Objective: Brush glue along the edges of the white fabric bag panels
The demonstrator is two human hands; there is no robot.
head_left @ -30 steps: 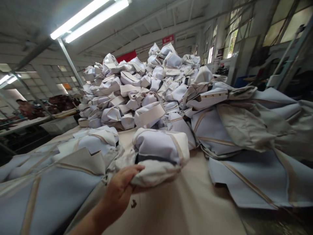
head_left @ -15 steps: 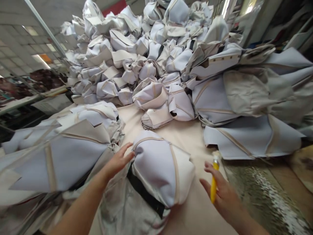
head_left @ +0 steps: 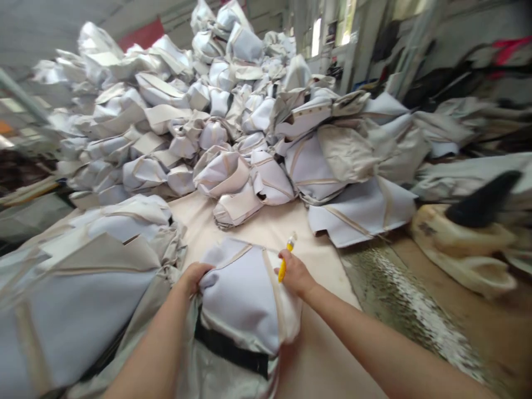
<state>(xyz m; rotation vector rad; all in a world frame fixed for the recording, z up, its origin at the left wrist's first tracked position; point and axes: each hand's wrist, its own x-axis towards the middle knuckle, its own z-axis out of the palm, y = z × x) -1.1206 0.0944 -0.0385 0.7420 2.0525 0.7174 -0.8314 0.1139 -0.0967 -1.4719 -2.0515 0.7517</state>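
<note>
While the left hand (head_left: 196, 275) grasps the smooth, puffed fabric piece (head_left: 243, 296) before the crumpled pile (head_left: 166, 113), the right hand (head_left: 296, 273) grips a slim yellow brush (head_left: 282, 270), its fingers apparently touching the fabric piece.

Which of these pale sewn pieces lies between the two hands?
The lavender piece with the wide black band, between the left hand and right hand; the others lie off to the sides or heaped behind.

Cream surface (head_left: 326, 271), apparently a table | fabric heap (head_left: 162, 91) back | stack (head_left: 95, 296) left | pale piece (head_left: 245, 296) front
</note>
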